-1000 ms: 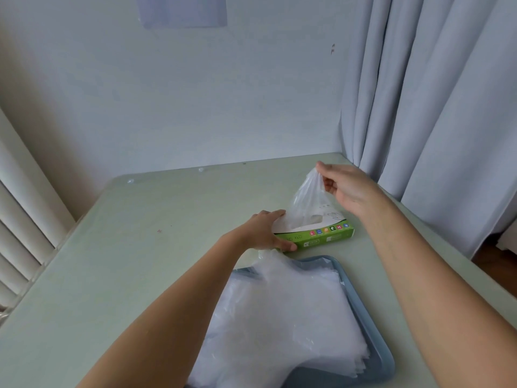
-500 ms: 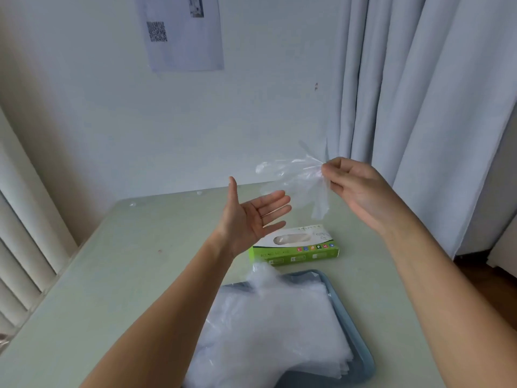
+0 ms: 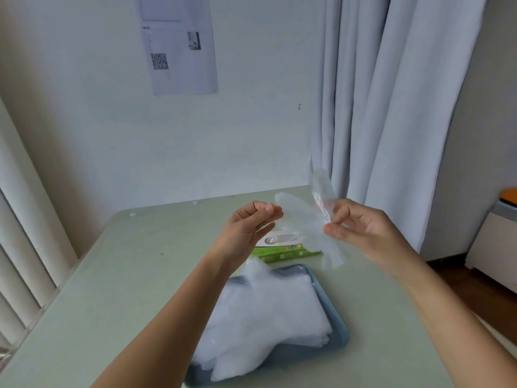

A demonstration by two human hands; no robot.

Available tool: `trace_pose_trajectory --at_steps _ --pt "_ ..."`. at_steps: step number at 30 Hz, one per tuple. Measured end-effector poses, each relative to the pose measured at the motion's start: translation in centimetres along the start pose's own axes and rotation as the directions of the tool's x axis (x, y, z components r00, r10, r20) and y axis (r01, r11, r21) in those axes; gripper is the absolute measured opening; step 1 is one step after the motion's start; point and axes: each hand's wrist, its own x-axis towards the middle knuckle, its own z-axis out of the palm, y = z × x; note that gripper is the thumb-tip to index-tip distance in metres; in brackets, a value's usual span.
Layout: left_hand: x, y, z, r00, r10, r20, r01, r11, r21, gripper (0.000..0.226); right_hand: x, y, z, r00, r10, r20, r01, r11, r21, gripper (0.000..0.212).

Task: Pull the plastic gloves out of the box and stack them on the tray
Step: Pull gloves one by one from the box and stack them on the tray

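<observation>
One clear plastic glove point(image 3: 305, 222) is hanging between two pinching grips, the left hand point(image 3: 249, 225) and the right hand point(image 3: 361, 228). Below, one green cardboard box point(image 3: 285, 254) and one grey-blue tray point(image 3: 340, 331) of stacked gloves point(image 3: 265, 312) are sitting on the pale surface point(image 3: 126, 275).

A white paper sheet point(image 3: 179, 51) is hanging on the wall point(image 3: 84, 107), carrying a black QR code point(image 3: 159, 61), a small picture point(image 3: 194, 40) and faint lines of print too blurred to read. The green glove box point(image 3: 285, 255) on the worktop point(image 3: 140, 261) is showing small coloured squares point(image 3: 291, 247) on its front; its lettering is staying illegible.
</observation>
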Motion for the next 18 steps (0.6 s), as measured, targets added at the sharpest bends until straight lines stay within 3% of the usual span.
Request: trace_pose_trajectory --at_steps 2,5,7,10,14,18 --pt "-0.7 0.4 0.1 1.0 0.018 0.003 -0.018 0.994 0.109 0.015 -1.3 -0.1 0.1 1.0 0.007 0.017 -0.007 1.0 -0.031 0.025" --pt "-1.5 0.4 0.8 0.994 0.004 0.107 -0.037 0.949 0.312 0.076 -2.6 -1.0 0.8 0.995 0.051 0.087 -0.051 0.999 0.001 0.026" --pt "-1.9 0.1 1.4 0.979 0.013 0.205 -0.091 0.922 0.377 0.088 -3.1 -1.7 1.2 0.992 0.065 0.111 -0.074 0.994 0.075 0.018" --pt "-3.0 0.4 2.3 0.953 -0.026 0.302 -0.099 0.914 0.392 0.056 -3.5 -2.7 1.5 0.984 0.04 0.173 -0.067 0.986 0.152 0.021" --pt "-4.1 1.4 2.8 0.935 -0.111 0.336 -0.031 0.92 0.391 0.008 -3.8 -3.8 1.2 0.993 0.025 0.114 -0.041 0.99 0.137 0.029" --pt "-5.1 2.5 2.0 0.921 -0.104 0.376 -0.001 0.963 0.269 0.021 -3.9 -4.2 0.6 0.994 0.028 0.103 -0.043 0.987 0.154 0.034"
